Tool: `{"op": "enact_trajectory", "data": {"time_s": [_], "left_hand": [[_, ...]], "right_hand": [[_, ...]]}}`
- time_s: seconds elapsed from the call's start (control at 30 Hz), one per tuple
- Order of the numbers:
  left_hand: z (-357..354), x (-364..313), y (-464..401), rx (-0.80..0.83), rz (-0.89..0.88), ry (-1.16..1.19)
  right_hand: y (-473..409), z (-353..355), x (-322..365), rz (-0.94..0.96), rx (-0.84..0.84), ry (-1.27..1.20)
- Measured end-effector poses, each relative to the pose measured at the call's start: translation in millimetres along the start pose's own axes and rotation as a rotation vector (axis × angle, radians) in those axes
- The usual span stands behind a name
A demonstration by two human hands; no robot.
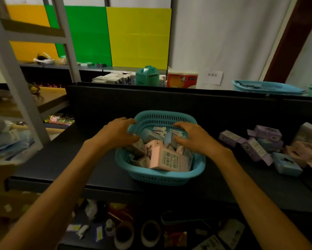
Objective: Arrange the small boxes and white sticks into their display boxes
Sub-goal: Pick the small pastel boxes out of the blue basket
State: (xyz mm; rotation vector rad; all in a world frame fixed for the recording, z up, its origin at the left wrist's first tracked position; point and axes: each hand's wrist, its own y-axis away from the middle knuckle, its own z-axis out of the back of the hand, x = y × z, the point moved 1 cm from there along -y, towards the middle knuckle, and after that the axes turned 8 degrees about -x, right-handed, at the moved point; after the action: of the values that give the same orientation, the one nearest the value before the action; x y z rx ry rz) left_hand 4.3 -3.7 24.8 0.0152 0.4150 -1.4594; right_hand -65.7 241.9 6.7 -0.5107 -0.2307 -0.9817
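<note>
While the blue basket [160, 175] sits mid-surface heaped with small boxes [165, 156], both hands reach in, likely to sort stock for display. The left hand [118, 131], fingers curled, holds the rim at 10 o'clock, seemingly steadying it; the right hand [193, 137] curls over boxes at 2 o'clock, its hold unclear. More boxes [256, 147] lie at 3 o'clock.

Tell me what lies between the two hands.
Head view: small pink and blue boxes piled in the blue plastic basket lie between the left hand and right hand.
</note>
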Motion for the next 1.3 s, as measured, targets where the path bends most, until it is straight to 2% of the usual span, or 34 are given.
{"op": "enact_trajectory", "data": {"time_s": [0.3, 0.43, 0.6, 0.8, 0.97, 1.13, 1.3], "left_hand": [[-10, 17, -15, 0.212, -0.043, 0.217], [-12, 23, -16, 0.322, -0.067, 0.218], [-23, 18, -25, 0.217, -0.112, 0.224], [-34, -1, -37, 0.124, -0.172, 0.119], [-41, -18, -45, 0.180, -0.196, 0.167], [-48, -23, -51, 0.301, -0.209, 0.156], [-52, -22, -55, 0.264, -0.185, 0.230]], "right_hand": [[-7, -4, 3, -0.055, 0.149, -0.008], [-17, -6, 5, -0.052, 0.257, -0.015], [-24, -12, -2, -0.059, 0.317, 0.009], [-30, -10, -8, 0.005, 0.284, -0.020], [-31, -3, -14, 0.003, 0.242, -0.112], [-26, 5, -20, 0.022, 0.297, -0.163], [-22, 5, -20, 0.072, 0.232, -0.161]]}}
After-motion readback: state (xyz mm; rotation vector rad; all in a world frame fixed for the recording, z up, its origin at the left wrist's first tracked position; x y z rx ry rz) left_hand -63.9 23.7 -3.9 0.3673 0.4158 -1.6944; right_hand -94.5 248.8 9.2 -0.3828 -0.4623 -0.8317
